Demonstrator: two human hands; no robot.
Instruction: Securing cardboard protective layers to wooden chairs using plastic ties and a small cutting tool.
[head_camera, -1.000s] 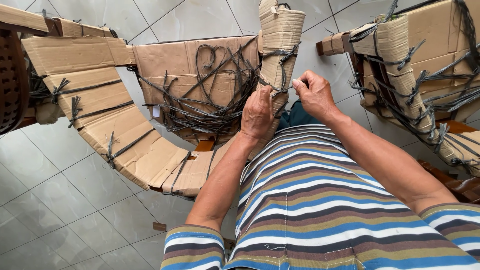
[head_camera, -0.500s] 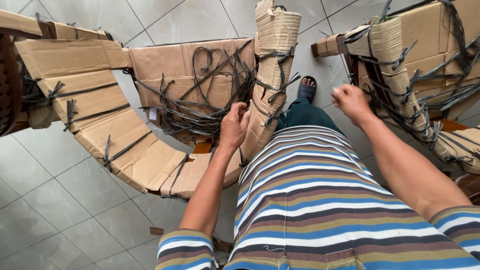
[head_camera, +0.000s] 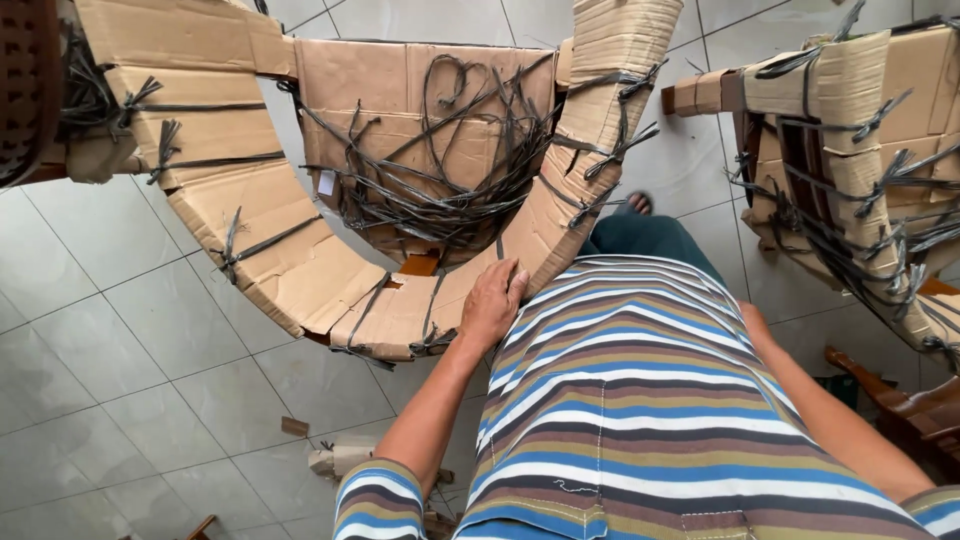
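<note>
A person in a striped shirt (head_camera: 640, 400) stands over a chair wrapped in cardboard (head_camera: 300, 250), seen from above. The wrapped piece curves like a horseshoe, its open end pointing away from the person and its closed bend just in front of their waist. Strips of dark plastic strapping (head_camera: 440, 170) tie the cardboard on at intervals, and a loose tangle of the same strapping lies on the flat panel in the middle.

The left hand (head_camera: 492, 303) rests palm down on the near bend of the wrapped frame, where the right-hand arm of the curve rises away toward the top of the view. Its fingers lie flat and slightly spread, pointing up along that arm, pressing on the cardboard and grasping nothing. A strapping knot (head_camera: 432, 340) sits just beside the hand, toward the wrist.

The right forearm (head_camera: 830, 420) runs down the person's side, and the right hand is hidden behind the shirt, so its fingers cannot be judged. The left hand is clearly nearer the frame. A second cardboard-wrapped chair (head_camera: 850, 170) stands apart to the right on the pale tiled floor (head_camera: 120, 380).
</note>
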